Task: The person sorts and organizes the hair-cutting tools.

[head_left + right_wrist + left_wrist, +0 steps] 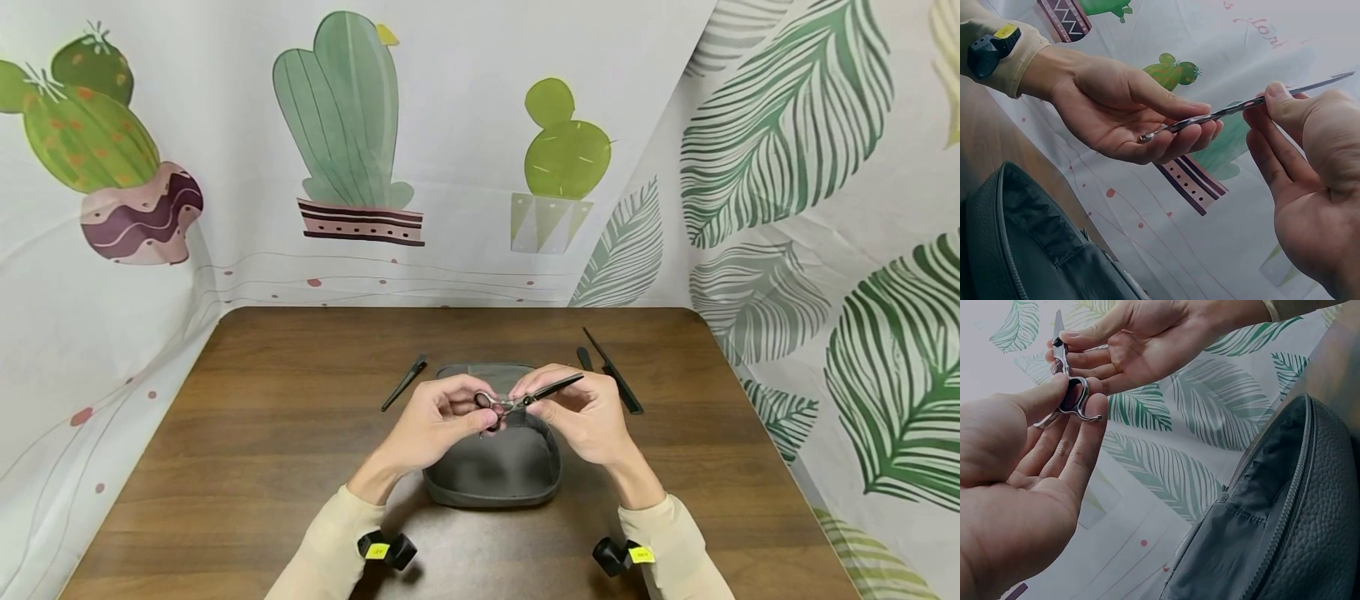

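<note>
Over the middle of the table, both hands hold a pair of hairdressing scissors [557, 387], with the blades pointing right and slightly up in the head view. My left hand [437, 423] pinches the finger rings [1080, 395] between thumb and fingers. Near the pivot, my right hand [594, 418] grips the scissors with thumb and fingertips. The right wrist view shows them edge-on as a thin metal strip [1225, 112]. Directly below the hands lies a dark grey zippered case [491, 500], unzipped, its lid folded back. The visible part of its inside is bare lining.
A black hair clip [403, 383] lies left of the case. To the right are a black tail comb [619, 383] and a small dark item [584, 358], partly hidden by my right hand. A patterned cloth [465, 167] hangs behind the wooden table [262, 450].
</note>
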`<state>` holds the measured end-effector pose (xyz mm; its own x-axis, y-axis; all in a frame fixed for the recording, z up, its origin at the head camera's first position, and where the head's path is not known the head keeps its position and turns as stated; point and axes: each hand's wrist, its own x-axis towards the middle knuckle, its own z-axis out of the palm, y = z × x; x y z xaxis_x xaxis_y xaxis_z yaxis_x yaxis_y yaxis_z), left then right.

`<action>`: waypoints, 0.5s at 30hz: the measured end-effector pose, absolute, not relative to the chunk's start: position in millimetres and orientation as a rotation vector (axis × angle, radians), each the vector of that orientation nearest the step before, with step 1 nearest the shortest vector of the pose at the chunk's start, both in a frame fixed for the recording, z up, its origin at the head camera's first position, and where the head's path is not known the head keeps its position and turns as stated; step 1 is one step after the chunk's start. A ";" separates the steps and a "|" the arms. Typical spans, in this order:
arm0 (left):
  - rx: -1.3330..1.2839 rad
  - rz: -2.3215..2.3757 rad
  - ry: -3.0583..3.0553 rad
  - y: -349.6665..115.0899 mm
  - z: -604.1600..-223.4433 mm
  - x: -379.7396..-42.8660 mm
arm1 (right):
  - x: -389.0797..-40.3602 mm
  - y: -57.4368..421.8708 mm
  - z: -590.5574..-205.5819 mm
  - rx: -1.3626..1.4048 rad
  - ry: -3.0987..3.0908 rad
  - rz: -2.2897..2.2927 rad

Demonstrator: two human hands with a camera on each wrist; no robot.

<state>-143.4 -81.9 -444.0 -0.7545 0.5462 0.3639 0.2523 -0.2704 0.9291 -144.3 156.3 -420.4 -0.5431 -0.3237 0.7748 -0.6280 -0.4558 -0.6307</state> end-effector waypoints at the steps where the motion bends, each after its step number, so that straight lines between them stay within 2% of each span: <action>1: 0.989 2.139 1.763 -81.9 -443.7 -143.1 | -144.5 156.2 -420.7 1.373 -1.502 2.106; 15: 0.919 2.122 2.016 -92.1 -431.0 -141.1 | -144.1 168.9 -414.9 1.329 -1.664 2.056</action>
